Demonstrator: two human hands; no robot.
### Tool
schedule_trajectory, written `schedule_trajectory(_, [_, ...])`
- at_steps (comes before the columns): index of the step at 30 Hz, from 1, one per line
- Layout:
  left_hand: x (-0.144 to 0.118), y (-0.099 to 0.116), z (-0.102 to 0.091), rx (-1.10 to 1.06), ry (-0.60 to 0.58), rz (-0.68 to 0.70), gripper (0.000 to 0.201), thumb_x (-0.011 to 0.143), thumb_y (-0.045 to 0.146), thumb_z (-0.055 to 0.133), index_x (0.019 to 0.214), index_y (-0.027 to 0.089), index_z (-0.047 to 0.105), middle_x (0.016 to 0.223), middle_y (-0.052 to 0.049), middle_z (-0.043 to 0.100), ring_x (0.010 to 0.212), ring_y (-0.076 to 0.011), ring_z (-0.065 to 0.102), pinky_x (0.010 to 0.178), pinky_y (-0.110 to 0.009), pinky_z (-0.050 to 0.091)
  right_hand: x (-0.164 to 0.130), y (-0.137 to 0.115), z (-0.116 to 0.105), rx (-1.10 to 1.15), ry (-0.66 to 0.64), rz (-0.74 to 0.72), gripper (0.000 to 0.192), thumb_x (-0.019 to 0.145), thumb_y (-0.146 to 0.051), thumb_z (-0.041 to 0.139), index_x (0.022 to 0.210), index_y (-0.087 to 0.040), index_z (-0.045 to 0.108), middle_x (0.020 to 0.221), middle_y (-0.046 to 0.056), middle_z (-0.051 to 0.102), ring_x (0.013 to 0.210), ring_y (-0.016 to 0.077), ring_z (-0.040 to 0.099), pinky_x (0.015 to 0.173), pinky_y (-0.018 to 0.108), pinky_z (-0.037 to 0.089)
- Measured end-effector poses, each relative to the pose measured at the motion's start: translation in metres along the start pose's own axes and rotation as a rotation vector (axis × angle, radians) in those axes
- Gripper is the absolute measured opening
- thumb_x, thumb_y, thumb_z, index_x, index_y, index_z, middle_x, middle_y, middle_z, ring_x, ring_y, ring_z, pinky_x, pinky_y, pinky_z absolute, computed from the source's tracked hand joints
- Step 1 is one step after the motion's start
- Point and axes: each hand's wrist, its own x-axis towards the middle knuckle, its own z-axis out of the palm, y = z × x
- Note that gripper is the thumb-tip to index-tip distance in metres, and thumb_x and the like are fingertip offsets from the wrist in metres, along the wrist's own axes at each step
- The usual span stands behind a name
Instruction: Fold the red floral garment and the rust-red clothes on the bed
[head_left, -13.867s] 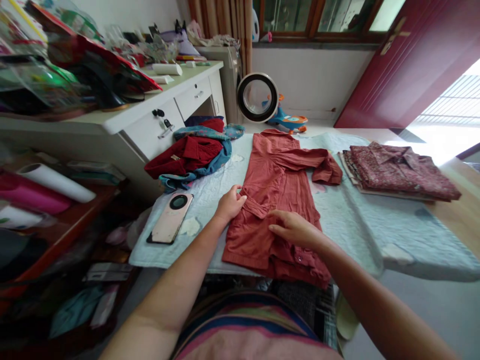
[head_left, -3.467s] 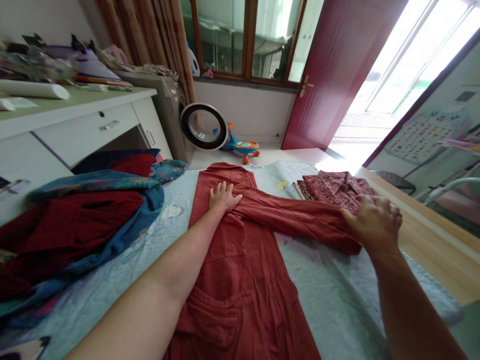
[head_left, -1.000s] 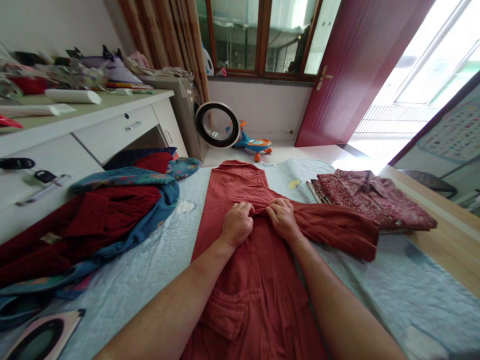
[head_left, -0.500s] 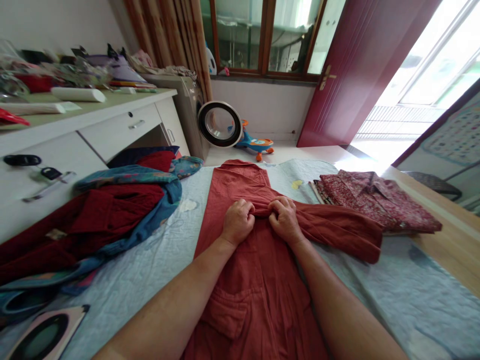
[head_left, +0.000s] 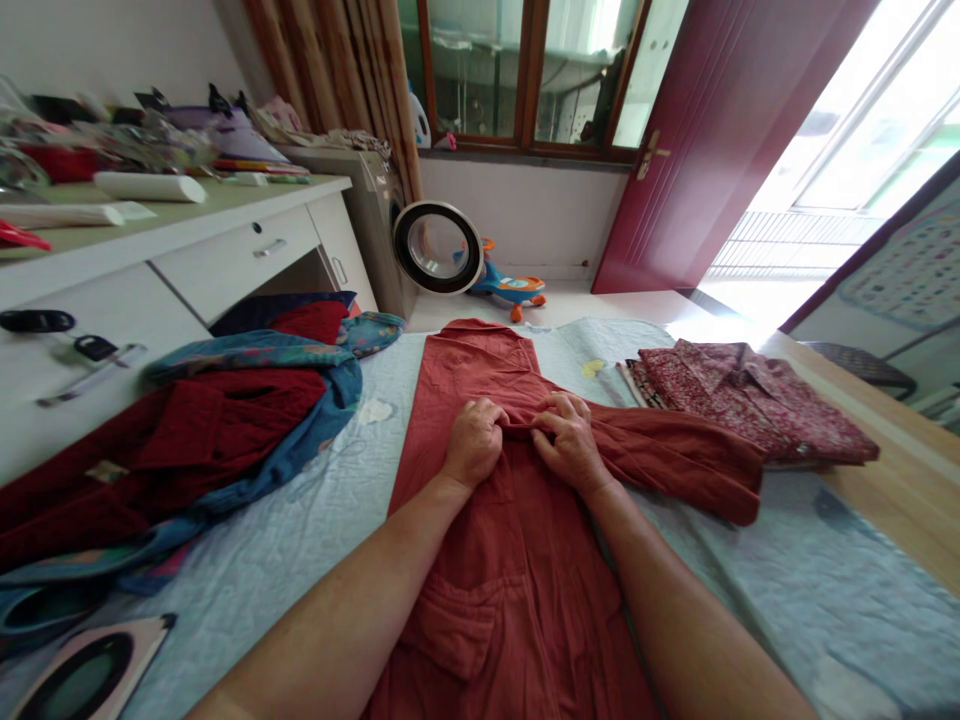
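Note:
A rust-red shirt lies spread on the bed, with a pocket flap near its lower left. One sleeve stretches out to the right, and the far end lies folded flat. My left hand is closed on a fold of the cloth near the middle. Close beside it, my right hand pinches the same fold where the sleeve begins. A narrow ridge of fabric runs between the two hands. Both thumbs are partly hidden.
Folded patterned clothes lie on the right. Dark red and blue garments are heaped on the left. A pink-framed object lies at the near left of the quilted sheet. Beyond are a desk, an open washer door and a toy car.
My right hand has shifted its fingers slightly left along the fold. My left hand stays nearly in place, and the shirt lies almost as before.

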Motion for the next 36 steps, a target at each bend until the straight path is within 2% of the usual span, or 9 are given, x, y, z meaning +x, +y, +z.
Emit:
schedule_trajectory(4, [0.000, 0.000, -0.003, 0.045, -0.053, 0.003, 0.022, 0.080, 0.007, 0.046, 0.077, 0.020, 0.063, 0.088, -0.003, 0.064, 0.090, -0.0192, 0.054, 0.088, -0.034, 0.043, 0.002, -0.001, -0.002, 0.022, -0.032, 0.004, 0.012, 0.082, -0.021, 0.059, 0.078, -0.024, 0.070, 0.106, 0.004, 0.064, 0.113, 0.0234, 0.049, 0.105, 0.043, 0.030])
schedule_trajectory(7, [-0.001, 0.004, -0.008, 0.117, -0.076, 0.064, 0.014, 0.079, 0.015, 0.055, 0.087, 0.022, 0.065, 0.094, -0.003, 0.063, 0.096, -0.0209, 0.053, 0.088, -0.035, 0.042, 0.002, -0.002, -0.003, 0.055, -0.054, 0.000, 0.015, 0.082, -0.020, 0.058, 0.073, -0.023, 0.069, 0.102, 0.004, 0.066, 0.110, 0.0231, 0.051, 0.104, 0.042, 0.032])
schedule_trajectory(13, [-0.002, 0.006, -0.012, 0.178, -0.212, 0.207, 0.013, 0.080, 0.015, 0.059, 0.089, 0.023, 0.065, 0.092, -0.003, 0.065, 0.093, -0.0210, 0.053, 0.084, -0.035, 0.041, 0.006, 0.005, -0.007, 0.289, -0.050, 0.117, 0.026, 0.087, -0.023, 0.049, 0.067, -0.021, 0.064, 0.087, 0.004, 0.067, 0.085, 0.0175, 0.060, 0.085, 0.030, 0.045])
schedule_trajectory(17, [-0.003, 0.007, -0.011, 0.208, -0.259, 0.224, 0.017, 0.080, 0.010, 0.056, 0.089, 0.022, 0.064, 0.095, -0.003, 0.065, 0.094, -0.0210, 0.055, 0.082, -0.034, 0.042, 0.032, 0.022, -0.003, 0.079, -0.025, 0.322, 0.020, 0.086, -0.024, 0.051, 0.081, -0.018, 0.069, 0.086, 0.006, 0.069, 0.082, 0.0184, 0.062, 0.081, 0.029, 0.046])
schedule_trajectory(22, [-0.006, 0.011, -0.012, 0.212, -0.275, 0.185, 0.020, 0.082, 0.008, 0.051, 0.090, 0.022, 0.063, 0.097, -0.004, 0.064, 0.096, -0.0203, 0.056, 0.083, -0.034, 0.043, 0.077, 0.043, 0.014, -0.216, -0.310, 0.491, 0.031, 0.086, -0.019, 0.050, 0.111, -0.016, 0.068, 0.113, 0.011, 0.070, 0.105, 0.0198, 0.062, 0.089, 0.027, 0.044])
schedule_trajectory(24, [-0.007, 0.011, -0.012, 0.227, -0.277, 0.192, 0.019, 0.083, 0.009, 0.051, 0.089, 0.022, 0.063, 0.098, -0.005, 0.064, 0.096, -0.0208, 0.055, 0.084, -0.034, 0.043, 0.091, 0.049, 0.020, -0.271, -0.380, 0.562, 0.031, 0.085, -0.022, 0.054, 0.112, -0.015, 0.068, 0.113, 0.014, 0.070, 0.104, 0.0224, 0.064, 0.086, 0.028, 0.046])
schedule_trajectory(27, [-0.008, 0.012, -0.013, 0.270, -0.248, 0.215, 0.017, 0.085, 0.012, 0.051, 0.086, 0.022, 0.064, 0.099, -0.006, 0.063, 0.097, -0.0221, 0.053, 0.085, -0.036, 0.043, 0.105, 0.058, 0.025, -0.303, -0.445, 0.632, 0.021, 0.080, -0.020, 0.061, 0.097, -0.014, 0.073, 0.099, 0.016, 0.073, 0.094, 0.0254, 0.067, 0.079, 0.030, 0.048])
schedule_trajectory(31, [-0.009, 0.012, -0.012, 0.295, -0.272, 0.230, 0.016, 0.084, 0.012, 0.050, 0.083, 0.021, 0.064, 0.096, -0.007, 0.063, 0.094, -0.0230, 0.053, 0.082, -0.037, 0.043, 0.114, 0.067, 0.022, -0.335, -0.426, 0.653, 0.025, 0.083, -0.019, 0.056, 0.101, -0.017, 0.073, 0.106, 0.015, 0.071, 0.098, 0.0270, 0.066, 0.081, 0.032, 0.047])
schedule_trajectory(36, [-0.008, 0.010, -0.011, 0.246, -0.353, 0.232, 0.021, 0.083, 0.009, 0.049, 0.089, 0.022, 0.065, 0.089, -0.005, 0.066, 0.088, -0.0218, 0.055, 0.079, -0.035, 0.042, 0.103, 0.069, 0.028, -0.334, -0.374, 0.619, 0.030, 0.088, -0.021, 0.048, 0.108, -0.017, 0.070, 0.116, 0.015, 0.067, 0.104, 0.0260, 0.063, 0.086, 0.032, 0.046])
